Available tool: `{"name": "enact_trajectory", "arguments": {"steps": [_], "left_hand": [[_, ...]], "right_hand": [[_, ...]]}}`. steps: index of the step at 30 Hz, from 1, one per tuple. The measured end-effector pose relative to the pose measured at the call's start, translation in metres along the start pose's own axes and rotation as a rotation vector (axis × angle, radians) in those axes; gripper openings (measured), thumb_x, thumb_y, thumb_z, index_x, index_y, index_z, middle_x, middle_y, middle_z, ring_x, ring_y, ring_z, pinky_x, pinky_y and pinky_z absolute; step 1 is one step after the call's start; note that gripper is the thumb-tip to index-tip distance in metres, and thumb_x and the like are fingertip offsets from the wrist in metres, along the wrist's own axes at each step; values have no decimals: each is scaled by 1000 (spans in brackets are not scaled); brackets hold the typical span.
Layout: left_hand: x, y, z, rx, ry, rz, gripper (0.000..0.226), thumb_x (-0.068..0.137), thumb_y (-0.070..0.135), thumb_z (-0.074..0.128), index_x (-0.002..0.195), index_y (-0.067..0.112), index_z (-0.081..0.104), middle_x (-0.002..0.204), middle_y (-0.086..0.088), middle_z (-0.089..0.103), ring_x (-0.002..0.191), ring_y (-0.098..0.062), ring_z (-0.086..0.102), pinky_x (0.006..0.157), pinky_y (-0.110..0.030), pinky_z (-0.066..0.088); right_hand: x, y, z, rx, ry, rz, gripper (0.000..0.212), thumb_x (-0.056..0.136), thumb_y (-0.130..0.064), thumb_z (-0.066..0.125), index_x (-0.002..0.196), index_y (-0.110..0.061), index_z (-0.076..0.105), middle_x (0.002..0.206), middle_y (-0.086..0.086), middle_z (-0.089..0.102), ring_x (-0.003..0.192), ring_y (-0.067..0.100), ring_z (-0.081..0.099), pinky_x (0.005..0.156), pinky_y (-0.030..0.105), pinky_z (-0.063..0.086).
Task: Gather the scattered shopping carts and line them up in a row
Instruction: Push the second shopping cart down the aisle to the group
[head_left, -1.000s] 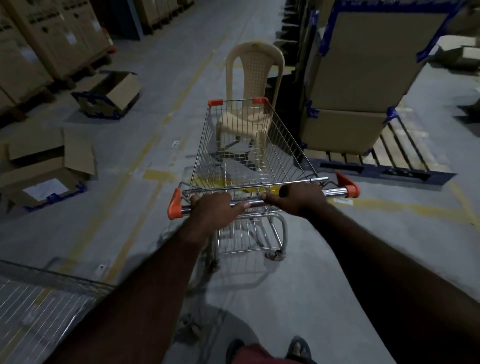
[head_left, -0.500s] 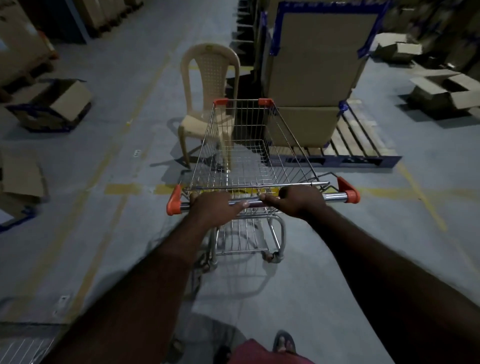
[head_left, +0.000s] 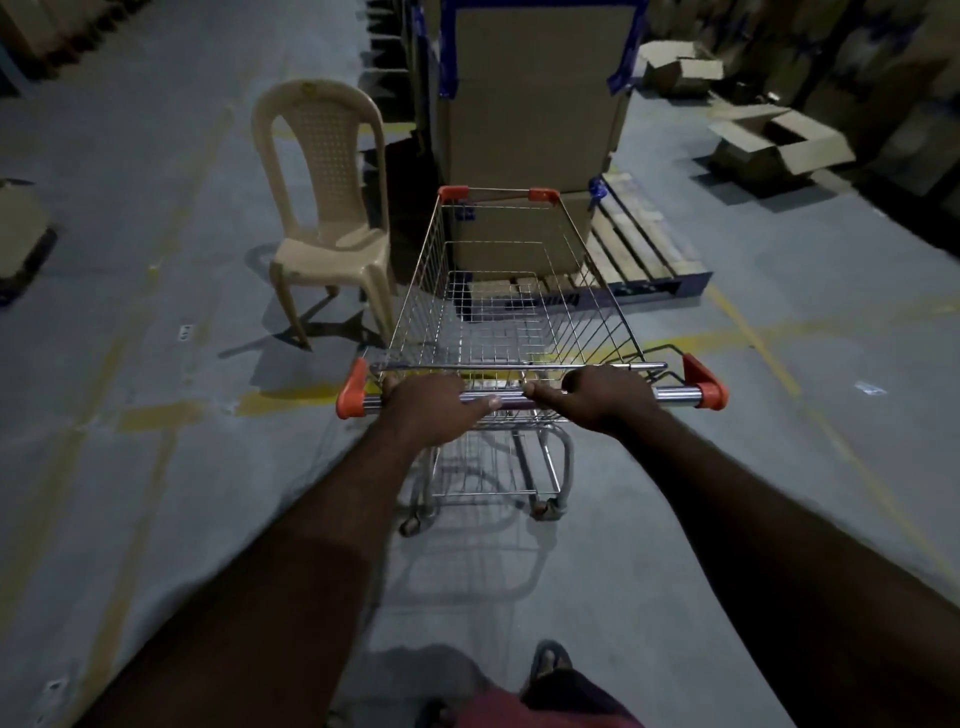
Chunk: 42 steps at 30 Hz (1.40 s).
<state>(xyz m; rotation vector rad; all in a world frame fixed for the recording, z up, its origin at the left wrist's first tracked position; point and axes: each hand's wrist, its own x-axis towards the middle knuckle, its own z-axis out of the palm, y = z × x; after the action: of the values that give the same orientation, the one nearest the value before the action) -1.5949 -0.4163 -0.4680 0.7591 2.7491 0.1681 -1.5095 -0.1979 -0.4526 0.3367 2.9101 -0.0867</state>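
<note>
A wire shopping cart (head_left: 511, 317) with orange corner caps stands in front of me on the grey floor, its basket empty. My left hand (head_left: 434, 408) grips the chrome handle bar (head_left: 675, 396) left of centre. My right hand (head_left: 602, 397) grips the same bar just right of centre. Both thumbs point inward along the bar. The cart's front end points at a stack of large cardboard boxes (head_left: 530, 98). No other cart is in view.
A beige plastic chair (head_left: 332, 208) stands just left of the cart's front. The box stack sits on a wooden pallet (head_left: 639, 254) straight ahead. Open cartons (head_left: 774, 143) lie at the right rear. Yellow floor lines (head_left: 748, 332) cross under the cart.
The cart and my view have swung to the right: the chair shifted from behind the basket to its left, and the pallet stack now lies dead ahead. The second cart at lower left left the view.
</note>
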Motion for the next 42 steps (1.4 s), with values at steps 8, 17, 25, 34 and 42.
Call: {"name": "enact_trajectory", "arguments": {"steps": [8,17,25,34,42], "left_hand": [[25,32,-4,24,-23,100,69,84,87,27,95,27,61,115,-2,68,111,-27,61,110,-61,27],[58,73,-2,76,-39,218,81,83,89,24,113,26,64,120,-2,67,114,-27,59,107,-58,32],[87,118,-1,96,-79,315,82,82,89,23,115,27,65,120,0,66,112,-26,60,107,-61,31],[109,176,-1,132,-97,426,76,81,90,23,98,28,62,106,-1,67,104,-25,61,104,-56,36],[130,231,7,101,-123,489,106,46,108,-3,65,22,56,80,2,62,88,-23,63,98,-53,43]], "right_hand": [[-6,35,-2,73,-32,84,99,58,-104,6,64,-22,60,70,2,62,79,25,65,83,39,55],[-11,81,-4,158,-72,186,112,41,-109,0,65,-20,64,69,1,63,73,21,63,84,39,55],[-16,128,-3,253,-123,312,118,36,-112,5,69,-18,69,73,2,69,77,22,66,88,42,54],[-38,175,-11,351,-183,393,95,56,-104,22,60,-19,64,66,1,66,68,19,65,89,40,55],[-56,218,-9,445,-246,463,86,72,-95,34,64,-16,67,61,0,66,64,18,66,89,40,56]]}}
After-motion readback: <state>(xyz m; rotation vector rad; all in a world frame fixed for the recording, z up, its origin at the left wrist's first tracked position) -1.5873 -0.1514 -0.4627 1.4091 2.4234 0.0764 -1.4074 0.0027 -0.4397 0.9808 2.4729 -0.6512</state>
